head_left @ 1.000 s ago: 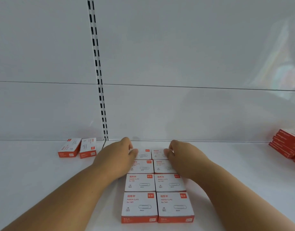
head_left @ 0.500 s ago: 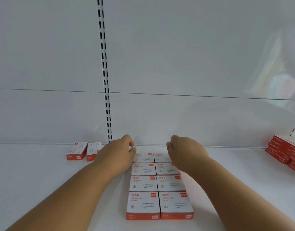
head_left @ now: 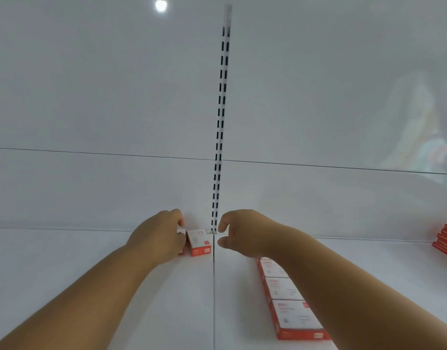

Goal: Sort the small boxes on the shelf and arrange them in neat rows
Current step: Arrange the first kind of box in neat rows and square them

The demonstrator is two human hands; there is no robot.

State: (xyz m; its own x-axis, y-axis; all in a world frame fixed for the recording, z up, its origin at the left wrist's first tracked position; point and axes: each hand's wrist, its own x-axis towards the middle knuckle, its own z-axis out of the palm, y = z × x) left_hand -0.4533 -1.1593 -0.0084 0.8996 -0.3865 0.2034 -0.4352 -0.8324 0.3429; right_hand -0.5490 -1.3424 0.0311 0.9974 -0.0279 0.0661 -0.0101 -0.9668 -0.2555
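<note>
**Hands at the two stray boxes by the back wall**

At lower right of the frame, a row of boxes (head_left: 290, 309) runs up the white shelf (head_left: 91, 248), partly under the right forearm. Farther back at centre, the left hand (head_left: 158, 239) curls over one loose box, mostly hidden. Its neighbour, the second box (head_left: 199, 242), stands just beside. The right hand (head_left: 239, 234) hovers nearby, fingers loosely curled, grasping nothing. A red stack (head_left: 445, 242) sits at far right.

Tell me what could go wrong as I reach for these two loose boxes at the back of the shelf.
1. The left hand hides most of the left box, so a grip there may be blind and could knock the right box beside it.
2. The right hand is open and apart from both boxes.
3. The right forearm hangs over the rows and may brush them askew.
</note>
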